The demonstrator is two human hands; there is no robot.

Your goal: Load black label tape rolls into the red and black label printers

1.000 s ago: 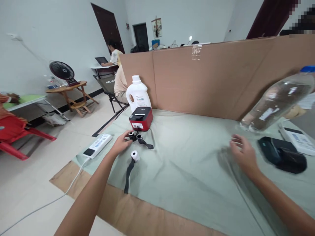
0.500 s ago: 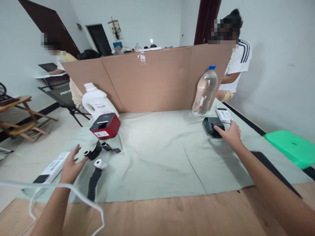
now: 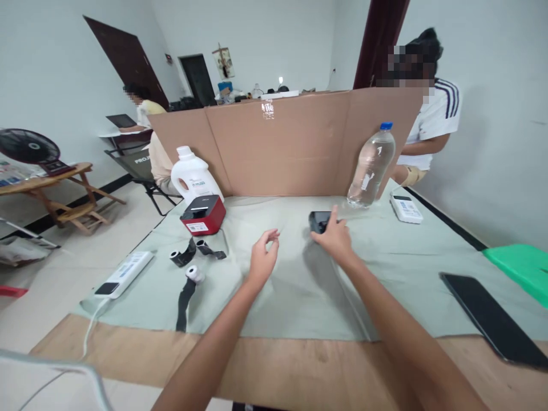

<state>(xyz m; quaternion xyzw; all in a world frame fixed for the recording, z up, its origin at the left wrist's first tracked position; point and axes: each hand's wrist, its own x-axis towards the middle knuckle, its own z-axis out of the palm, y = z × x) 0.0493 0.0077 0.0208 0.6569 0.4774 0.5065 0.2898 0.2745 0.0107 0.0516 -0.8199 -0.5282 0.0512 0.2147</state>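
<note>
My right hand (image 3: 336, 240) grips a small black portable printer (image 3: 319, 219), thumb on its near side and fingers over its right part, which they hide. To the left of it, over the cloth, my left hand (image 3: 263, 254) is empty, its fingers loosely curved and apart from the thumb. A red and black desktop printer (image 3: 204, 217) stands at the left. In front of it lie two rolls of black ribbon (image 3: 183, 254) (image 3: 209, 249) and a white-cored roll (image 3: 194, 275) with a dark strip unrolled towards me.
White power strips lie at the left (image 3: 125, 275) and far right (image 3: 406, 209). A white detergent jug (image 3: 194, 176) and a water bottle (image 3: 371, 165) stand before a cardboard screen (image 3: 282, 148). A dark flat tablet-like slab (image 3: 492, 317) lies at right. Two people sit beyond the screen.
My right hand has brought the black printer leftward from beside the right power strip. My left hand has moved right, away from the rolls to the middle. The view has shifted left.
</note>
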